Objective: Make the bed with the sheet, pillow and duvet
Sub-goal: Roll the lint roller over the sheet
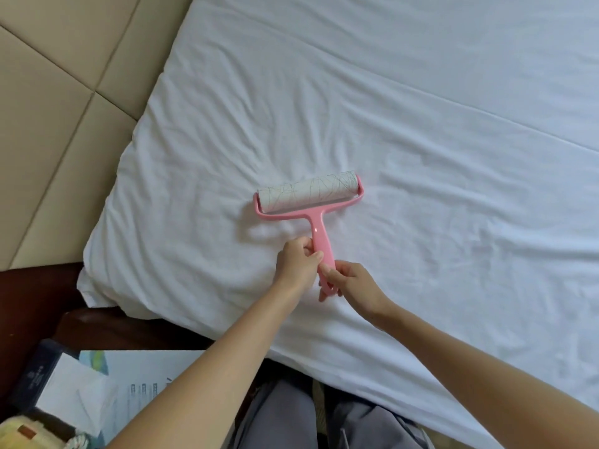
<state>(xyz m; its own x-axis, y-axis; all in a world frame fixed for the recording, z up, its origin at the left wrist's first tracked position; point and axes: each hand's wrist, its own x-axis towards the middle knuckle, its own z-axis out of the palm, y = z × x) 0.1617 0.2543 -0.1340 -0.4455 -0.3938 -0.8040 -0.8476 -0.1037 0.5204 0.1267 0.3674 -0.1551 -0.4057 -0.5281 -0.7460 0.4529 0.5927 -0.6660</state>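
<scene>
At the upper left of the frame stands a beige padded headboard (64,108) with stitched panels. Below it, at the lower left, a dark wooden bedside stand (29,303) carries printed white papers (97,384). The white cotton sheet (421,157) already covers the mattress and fills the rest of the picture. It is rumpled around the near corner left of centre and lies flatter toward the upper right, where long fold creases cross it.

At the centre a pink plastic lint roller (311,205) with a white sticky drum rests on the sheet. The left hand (296,262) curls round the middle of its handle. Just to the right, the right hand (350,280) pinches the handle's lower end. At the bottom centre, grey trousers (291,422) stand against the bed's edge.

By my reading, the sheet step is all but done, and the roller is being used to clean the laid sheet. The wrinkles near the corner probably need smoothing. No pillow or duvet is in view, so both appear still to be placed.
</scene>
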